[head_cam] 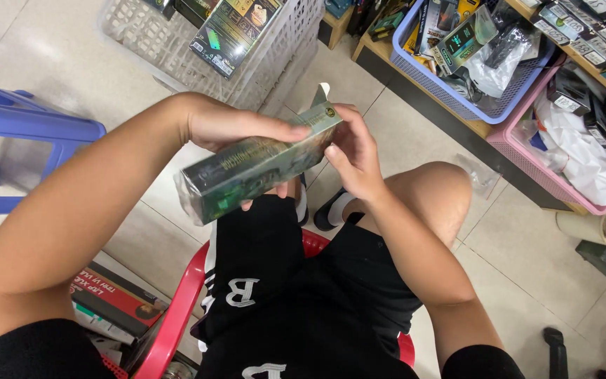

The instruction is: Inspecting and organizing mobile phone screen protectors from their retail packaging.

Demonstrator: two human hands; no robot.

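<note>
Here we hold a long green box (261,165) in both hands, level above our lap and the red chair (177,309). Our left hand (236,126) wraps over the box's top, fingers (285,131) clenched along its upper edge and thumb beneath. Our right hand (352,158) sits at the box's far end, fingers curled against that end, where a small flap (322,95) stands up open. Beyond the box lies a white basket (275,56) on the tiled floor (513,238). Right of the box, a blue basket (457,91) and a pink basket (548,168) hold packaged goods. Left of the box stands a blue stool (22,133).
</note>
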